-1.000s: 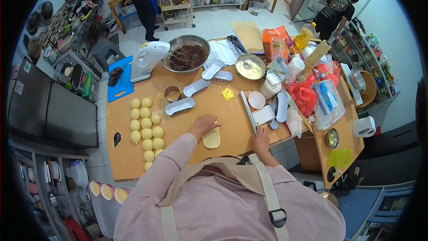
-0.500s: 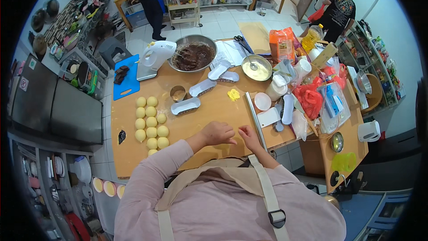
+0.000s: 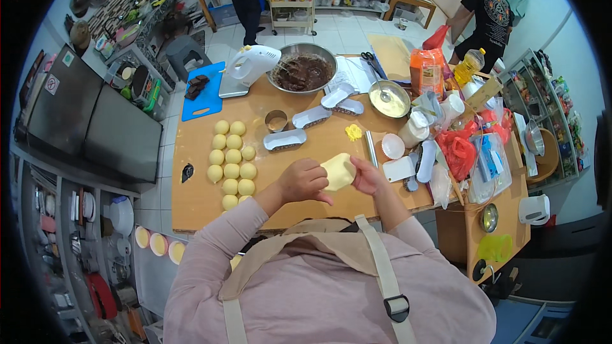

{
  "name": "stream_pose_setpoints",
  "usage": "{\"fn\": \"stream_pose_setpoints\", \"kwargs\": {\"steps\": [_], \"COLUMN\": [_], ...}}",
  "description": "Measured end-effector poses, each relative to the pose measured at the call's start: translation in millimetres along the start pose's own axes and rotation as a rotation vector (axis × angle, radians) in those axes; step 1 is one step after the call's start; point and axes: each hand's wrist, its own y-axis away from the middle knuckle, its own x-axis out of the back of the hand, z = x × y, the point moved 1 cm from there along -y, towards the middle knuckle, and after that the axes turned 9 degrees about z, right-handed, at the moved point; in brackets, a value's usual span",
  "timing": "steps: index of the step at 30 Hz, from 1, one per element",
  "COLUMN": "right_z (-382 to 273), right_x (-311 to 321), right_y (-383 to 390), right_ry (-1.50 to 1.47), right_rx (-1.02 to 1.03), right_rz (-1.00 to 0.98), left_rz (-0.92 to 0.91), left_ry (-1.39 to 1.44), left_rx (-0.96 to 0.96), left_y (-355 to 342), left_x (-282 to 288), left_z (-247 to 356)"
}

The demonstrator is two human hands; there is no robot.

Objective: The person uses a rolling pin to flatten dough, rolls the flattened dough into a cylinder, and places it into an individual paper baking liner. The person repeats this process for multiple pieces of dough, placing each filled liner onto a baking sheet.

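Observation:
A flattened piece of pale yellow dough (image 3: 338, 172) is held up over the front of the wooden table. My left hand (image 3: 303, 180) has its fingers curled at the dough's left edge. My right hand (image 3: 370, 176) pinches the opposite edge. Left of my hands, several round dough balls (image 3: 232, 155) sit in rows. Beyond my hands lies a small yellow lump (image 3: 354, 132). Close to my right hand is a silver metal rod (image 3: 371, 148), its near part hidden by that hand. Paper loaf liners (image 3: 285, 140) and a metal ring (image 3: 276, 121) stand farther off.
A steel bowl of dark brown mixture (image 3: 333, 71) and a white hand mixer (image 3: 254, 65) stand at the back. Beside them is a blue board (image 3: 203, 107) with chocolate. Bags, bottles and a bowl with a spoon (image 3: 389, 112) crowd the right. Two people are across the room.
The flattened dough now shows between my hands; it was not visible before. My hands have moved slightly farther from my body. The whole view has shifted a little.

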Motion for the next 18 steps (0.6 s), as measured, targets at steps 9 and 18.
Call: {"fn": "stream_pose_setpoints", "kwargs": {"steps": [9,18], "right_z": [-50,-16], "right_x": [-57,-85], "right_y": [28,21], "right_ry": [0.745,0.721], "right_rx": [0.216,0.130], "right_rz": [0.068,-0.020], "left_rz": [0.222,0.520], "left_ry": [-0.219,1.606], "left_rx": [0.672,1.530], "left_y": [112,114], "left_x": [-35,-65], "left_z": [19,6]}}
